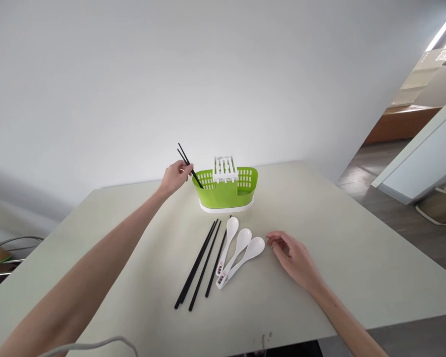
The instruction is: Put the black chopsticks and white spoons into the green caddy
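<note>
My left hand [176, 177] pinches a pair of black chopsticks [183, 153], whose lower ends are inside the left part of a green utensil basket [219, 196]. This basket has slotted walls, a white base and a white slatted rack [225, 168] across its middle. My right hand [293, 258] hovers or rests near the table, fingers loosely curled and apart, with nothing in it. Just left of it lie three white spoons [250, 249], fanned out with their handles together. Several loose black chopsticks [200, 263] lie beside the spoons, one partly beneath a spoon.
The pale table [141, 292] backs onto a white wall [223, 84]. A grey cable [96, 342] crosses the near left edge. At far left stands a metal wire rack [7, 263]. On the right are floor and a white panel [419, 148].
</note>
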`<state>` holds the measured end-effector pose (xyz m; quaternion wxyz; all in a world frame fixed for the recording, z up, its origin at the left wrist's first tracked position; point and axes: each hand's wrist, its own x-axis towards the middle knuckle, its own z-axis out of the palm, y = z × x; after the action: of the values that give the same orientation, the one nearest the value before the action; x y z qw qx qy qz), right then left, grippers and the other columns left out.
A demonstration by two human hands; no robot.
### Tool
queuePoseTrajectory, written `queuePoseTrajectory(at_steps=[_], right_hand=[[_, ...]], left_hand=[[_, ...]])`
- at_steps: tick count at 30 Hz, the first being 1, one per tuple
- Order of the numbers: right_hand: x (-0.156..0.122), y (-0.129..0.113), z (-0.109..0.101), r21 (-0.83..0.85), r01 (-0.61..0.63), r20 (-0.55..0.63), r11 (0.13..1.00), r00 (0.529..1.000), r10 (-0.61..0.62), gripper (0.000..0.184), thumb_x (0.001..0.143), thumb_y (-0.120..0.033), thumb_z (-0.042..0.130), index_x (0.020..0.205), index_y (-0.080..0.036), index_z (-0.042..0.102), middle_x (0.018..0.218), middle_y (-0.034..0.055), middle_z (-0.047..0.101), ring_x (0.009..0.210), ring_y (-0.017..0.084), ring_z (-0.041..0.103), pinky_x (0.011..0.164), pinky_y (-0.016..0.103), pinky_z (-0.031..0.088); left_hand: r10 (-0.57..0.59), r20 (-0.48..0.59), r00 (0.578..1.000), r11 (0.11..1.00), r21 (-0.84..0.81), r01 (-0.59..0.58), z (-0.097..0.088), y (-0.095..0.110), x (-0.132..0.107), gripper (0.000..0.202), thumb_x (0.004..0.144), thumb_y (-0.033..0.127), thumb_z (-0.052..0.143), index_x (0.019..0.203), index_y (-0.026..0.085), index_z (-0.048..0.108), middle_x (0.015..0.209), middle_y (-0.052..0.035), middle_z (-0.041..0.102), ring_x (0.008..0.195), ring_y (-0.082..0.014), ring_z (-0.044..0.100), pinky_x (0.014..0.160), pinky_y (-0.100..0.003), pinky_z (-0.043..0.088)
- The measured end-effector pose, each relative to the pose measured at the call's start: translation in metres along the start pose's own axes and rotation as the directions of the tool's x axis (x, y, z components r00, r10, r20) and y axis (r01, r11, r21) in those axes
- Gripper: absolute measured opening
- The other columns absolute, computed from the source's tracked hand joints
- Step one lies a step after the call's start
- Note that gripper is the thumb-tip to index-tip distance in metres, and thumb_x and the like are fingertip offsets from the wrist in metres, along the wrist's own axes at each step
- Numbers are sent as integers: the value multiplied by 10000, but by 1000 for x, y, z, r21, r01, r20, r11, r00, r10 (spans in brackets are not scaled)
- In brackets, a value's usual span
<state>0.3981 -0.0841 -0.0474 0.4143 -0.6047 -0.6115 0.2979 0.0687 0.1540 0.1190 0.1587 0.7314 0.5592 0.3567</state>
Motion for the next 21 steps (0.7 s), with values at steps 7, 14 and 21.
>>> queuePoseTrajectory(at_steps=[7,14,21], right_hand=[[0,4,1,4,8,6,1000,1000,-8,237,975,-351,486,1107,-272,667,1064,36,756,890,214,669,798,351,497],[1,3,1,6,17,-4,1000,1000,-17,244,974,-355,483,1105,-272,670,1062,41,758,906,221,677,821,359,503],[2,5,0,-4,20,-1,1000,1000,-20,246,966,-355,494,1112,-274,674,1060,45,759,937,227,678,849,370,510]], left_hand=[[-43,20,999,998,44,42,1,5,1,288,933,480,616,841,207,611,862,-41,778,652,-156,664,666,-292,512],[-153,-85,985,988,23,156,-6,0,-25,442,968,635,517,1087,213,569,1017,-63,735,693,-165,675,652,-300,508],[-153,418,895,941,338,3,11,7,-139,396,960,601,482,940,225,602,952,-82,743,840,-254,699,724,-354,497]])
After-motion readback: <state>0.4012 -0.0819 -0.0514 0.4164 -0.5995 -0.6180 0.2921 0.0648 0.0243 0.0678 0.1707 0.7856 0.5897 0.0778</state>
